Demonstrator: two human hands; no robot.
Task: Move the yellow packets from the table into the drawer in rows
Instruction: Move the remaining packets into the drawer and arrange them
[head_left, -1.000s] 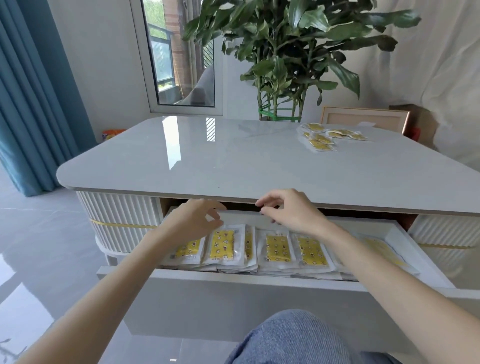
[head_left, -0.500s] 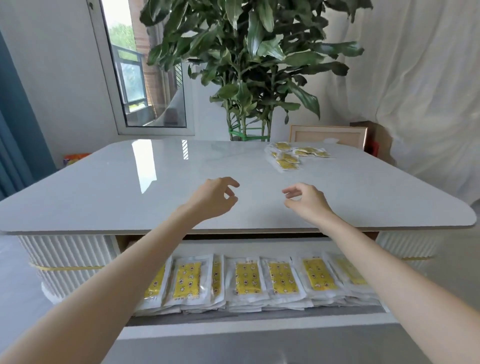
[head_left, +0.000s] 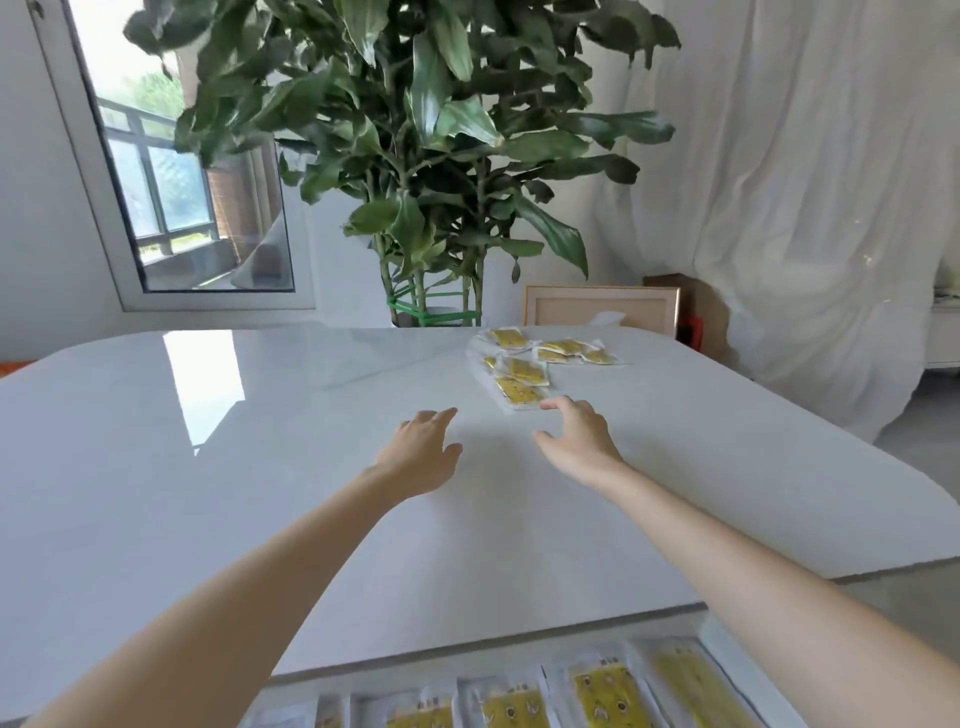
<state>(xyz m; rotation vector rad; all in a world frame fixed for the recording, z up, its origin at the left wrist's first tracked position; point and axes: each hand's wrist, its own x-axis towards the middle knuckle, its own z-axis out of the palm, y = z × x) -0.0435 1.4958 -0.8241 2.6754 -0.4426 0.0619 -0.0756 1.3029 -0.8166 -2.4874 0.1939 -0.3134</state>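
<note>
Centrally, both hands are extended over the grey table (head_left: 218, 519), empty. Left hand (head_left: 423, 452): fingers loosely spread, nothing held. Right hand (head_left: 579, 436): fingers spread, fingertips just short of the nearest loose packet (head_left: 519, 391), whose long axis runs up-frame, tilted slightly left. Remaining loose yellow packets (head_left: 563, 349) are scattered at mixed angles above centre right. Along the bottom edge, stowed packets (head_left: 608, 696) are seen side by side in the drawer (head_left: 719, 631), long axes pointing up-frame. A potted plant (head_left: 415, 156) is seen behind.
</note>
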